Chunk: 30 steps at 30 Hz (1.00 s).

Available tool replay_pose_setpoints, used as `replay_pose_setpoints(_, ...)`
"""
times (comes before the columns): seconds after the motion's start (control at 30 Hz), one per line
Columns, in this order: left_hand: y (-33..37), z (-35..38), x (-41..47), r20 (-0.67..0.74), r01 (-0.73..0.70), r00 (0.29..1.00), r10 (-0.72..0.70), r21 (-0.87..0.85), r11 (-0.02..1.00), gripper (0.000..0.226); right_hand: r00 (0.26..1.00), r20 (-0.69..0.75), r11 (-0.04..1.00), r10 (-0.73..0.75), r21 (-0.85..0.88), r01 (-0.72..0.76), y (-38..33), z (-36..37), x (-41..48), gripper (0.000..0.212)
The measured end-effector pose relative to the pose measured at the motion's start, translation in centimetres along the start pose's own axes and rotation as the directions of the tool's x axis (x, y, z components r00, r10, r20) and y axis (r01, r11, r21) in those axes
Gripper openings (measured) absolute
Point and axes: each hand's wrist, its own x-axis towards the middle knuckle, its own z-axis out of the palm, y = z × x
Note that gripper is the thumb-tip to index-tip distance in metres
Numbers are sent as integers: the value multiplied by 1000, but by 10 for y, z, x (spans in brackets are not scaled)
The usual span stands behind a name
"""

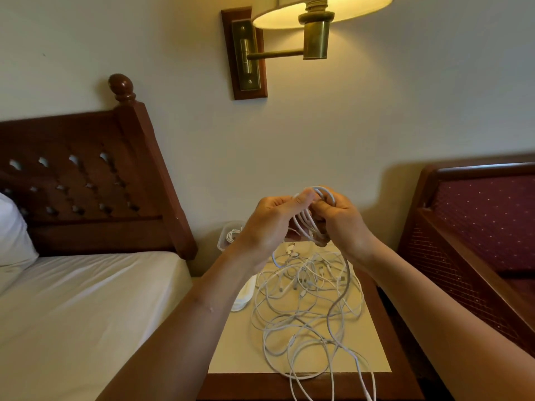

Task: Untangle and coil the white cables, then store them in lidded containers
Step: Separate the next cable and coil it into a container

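1. The left hand (272, 224) and the right hand (344, 224) are raised close together above the far end of the desk (231, 354), with their backs toward the camera.
2. Between them sits a small coil (305, 222) of white cable, several loops stacked side by side. The topmost loop arches over the fingertips.
3. The left grip pinches the loops near their top between thumb and fingers. The right grip is curled round the coil's right side, so both grips are closed on the coil.
4. A loose strand (346, 282) drops from the coil's underside past the right wrist and down to the desk.
5. The tangle of white cables (307, 308) lies on the desk's pale top directly below the hands, spreading from the middle toward the front. A few strands hang over the front edge.
6. A clear container (227, 237) stands at the desk's far left corner, partly hidden behind the left hand, with some white cable inside it.
7. A flat white piece (244, 296) lies at the desk's left edge under the left forearm. It may be a lid, but too little shows to be sure.
8. A bed (86, 314) with a dark wooden headboard (86, 183) and a pillow (11, 227) stands just left of the desk, and an upholstered seat (477, 221) stands to the right. A lit wall lamp (315, 18) hangs above.
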Motion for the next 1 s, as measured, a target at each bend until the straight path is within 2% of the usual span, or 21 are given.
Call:
replay_pose_setpoints(0.1, -9, 4, 0, -80, -21, 997, 9, -150, 988, 37, 997, 72, 997, 23, 67, -28, 0, -3, -1, 11)
replay_pose_setpoints(0.2, -19, -1, -2, -95, -47, 995, 15, -342, 939, 32, 986, 165, 992, 10, 126, -31, 4, -11, -6, 30)
replay_pose_setpoints(0.3, -23, -7, -8, -61, -83, 996, 62, -452, 888, 23, 988, 143, 995, -62, 91, 49, 3, -15, -12, 24)
replay_pose_setpoints(0.4, -23, -6, -11, 23, -80, 993, 115, -592, 802, 27, 990, 113, 996, -80, 48, 75, 3, -13, -13, 25)
replay_pose_setpoints(0.5, -16, -6, -13, 98, -4, 990, 102, -700, 714, 43, 993, 117, 994, 11, 104, -24, 6, -7, -13, 29)
replay_pose_setpoints(0.57, -14, -6, -13, 137, 48, 988, 73, -717, 696, 49, 993, 113, 990, 37, 131, -52, 9, 0, -14, 33)
replay_pose_setpoints(0.7, -18, -5, -14, 174, 67, 982, 74, -686, 724, 37, 994, 41, 986, 101, 128, -106, 13, 13, -14, 35)
replay_pose_setpoints(0.8, -19, -4, -17, 147, -22, 980, 132, -581, 814, 34, 998, 29, 993, 50, 106, -53, 13, 16, -13, 27)
replay_pose_setpoints(0.87, -16, -4, -18, 114, -92, 979, 171, -503, 859, 33, 1000, 8, 987, 7, 160, -8, 10, 16, -16, 27)
replay_pose_setpoints(1.0, -12, -7, -17, 167, -94, 970, 179, -420, 903, 40, 1000, 11, 971, -8, 240, 5, 7, 19, -20, 33)
